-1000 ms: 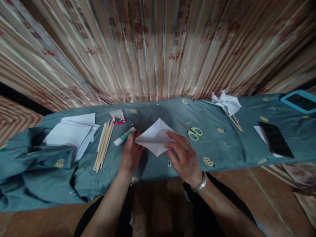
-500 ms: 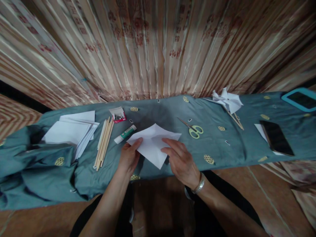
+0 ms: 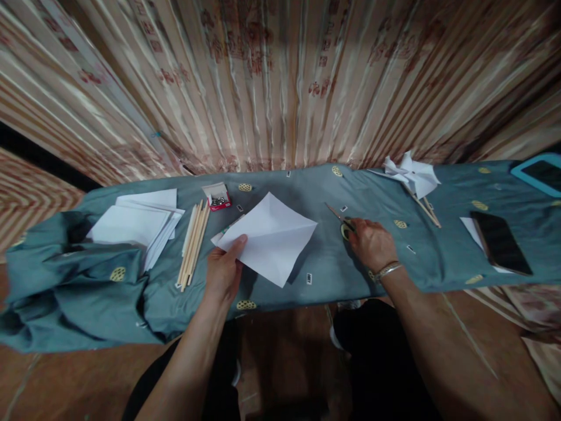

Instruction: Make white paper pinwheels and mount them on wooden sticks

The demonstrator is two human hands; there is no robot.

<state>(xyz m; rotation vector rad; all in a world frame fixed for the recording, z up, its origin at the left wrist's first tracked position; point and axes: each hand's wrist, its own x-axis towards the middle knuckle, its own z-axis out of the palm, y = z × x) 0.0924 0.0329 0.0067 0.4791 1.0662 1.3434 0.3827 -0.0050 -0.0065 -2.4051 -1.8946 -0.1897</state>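
Observation:
My left hand [image 3: 225,269] pinches the left corner of a creased white sheet of paper [image 3: 274,234], thumb on top. The sheet is turned like a diamond, with fold lines crossing its middle. Over to the right, my right hand [image 3: 373,244] has its fingers closed on the light green handles of the scissors [image 3: 345,228]. The scissor blades point away and to the left, and part of the handles is hidden under the fingers. A glue stick [image 3: 234,222] lies mostly covered by the sheet.
Left of the sheet lie wooden sticks [image 3: 194,245], a small red and white box [image 3: 218,197] of metal pins and a stack of white paper [image 3: 135,225]. Rightward are a paper pinwheel [image 3: 414,175] on sticks, a dark phone [image 3: 502,242] and a blue-framed device [image 3: 541,175].
My right hand has let go of the paper and moved right onto the scissors. My left hand still holds the sheet, which now lies more open and flat.

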